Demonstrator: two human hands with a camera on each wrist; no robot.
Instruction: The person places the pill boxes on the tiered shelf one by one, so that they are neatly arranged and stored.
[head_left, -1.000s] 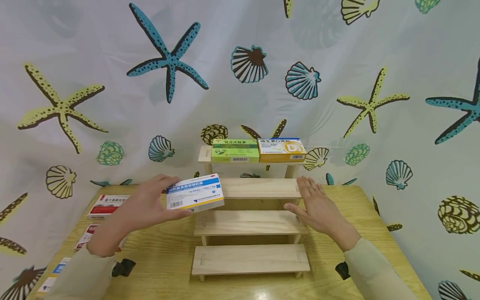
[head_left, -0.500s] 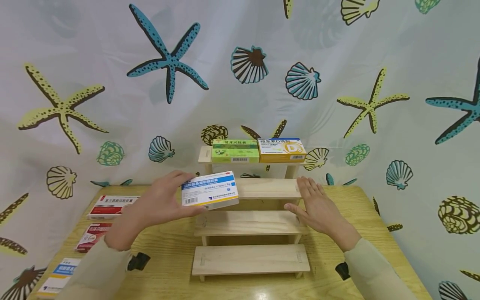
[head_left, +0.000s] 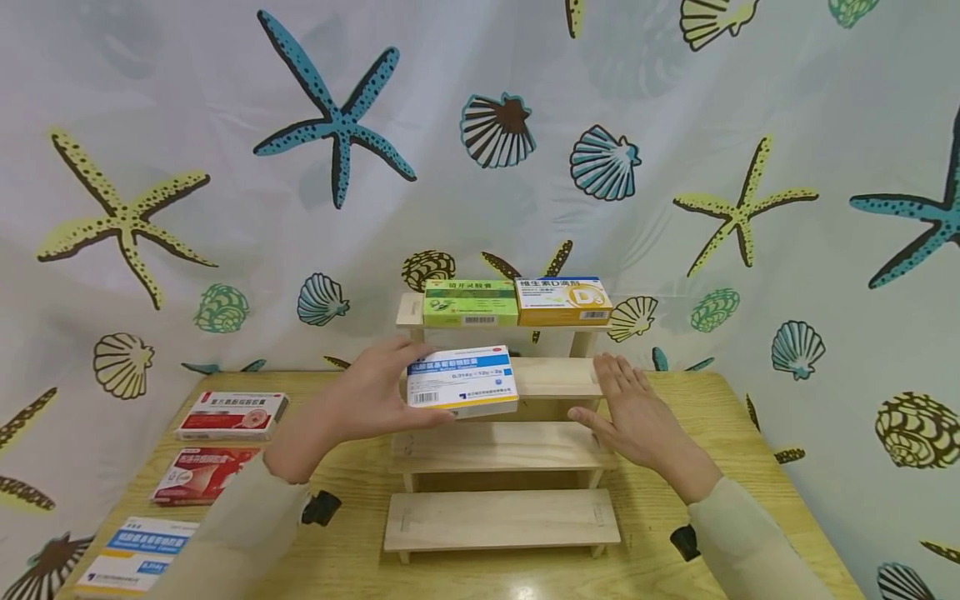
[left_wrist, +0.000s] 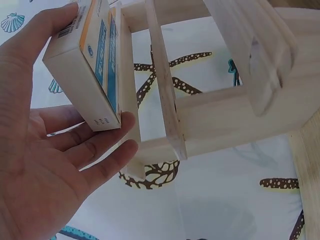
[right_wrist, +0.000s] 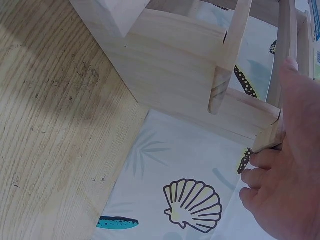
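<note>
My left hand (head_left: 371,392) grips a white and blue medicine box (head_left: 461,382) by its left end, thumb along the lower front and fingers behind. It is held in front of the second-highest step of a wooden stepped rack (head_left: 502,517), its printed face toward me. In the left wrist view, the box (left_wrist: 82,75) overlaps the rack's boards. My right hand (head_left: 637,412) holds the right end of that same step, and the right wrist view shows its fingers (right_wrist: 260,177) bent round the board's end. On the top step sit a green medicine box (head_left: 471,302) and an orange-white vitamin D box (head_left: 564,300), side by side.
On the left of the wooden table (head_left: 330,508) lie a red-white box (head_left: 232,415), a red box (head_left: 198,475) and another blue-white box (head_left: 135,554), partly behind my left sleeve (head_left: 240,533). A curtain (head_left: 495,217) with sea patterns hangs close behind the rack.
My left hand has carried the blue-white box rightward to the front of the rack, uncovering more of the boxes on the left. My right hand stays in place.
</note>
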